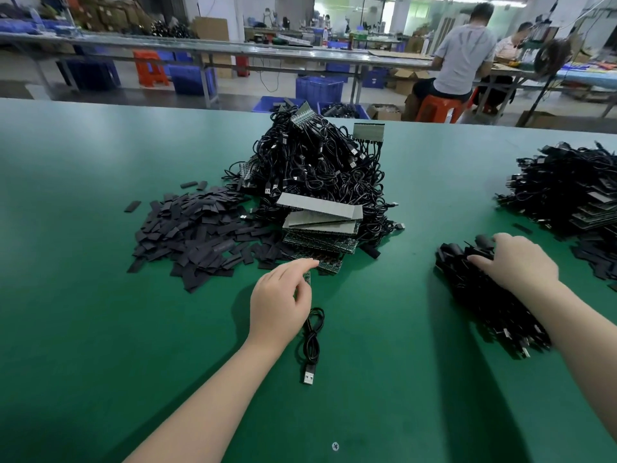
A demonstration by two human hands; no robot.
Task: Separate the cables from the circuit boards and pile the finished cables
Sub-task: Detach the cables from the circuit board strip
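My left hand (280, 295) sits at the middle of the green worktop (83, 228), fingers curled round a small green circuit board (307, 279) whose edge shows just past the knuckles; the forefinger stretches toward the stack of boards (320, 235) ahead. A looped black USB cable (312, 339) trails from under that hand straight back toward me, its long axis running near to far, plug nearest me. So the cable lies just beside the left fingers, on their right. My right hand (521, 262) is well apart, fingers spread and pressing on the finished cable pile (484, 295). I judge the left hand nearer for the pull.
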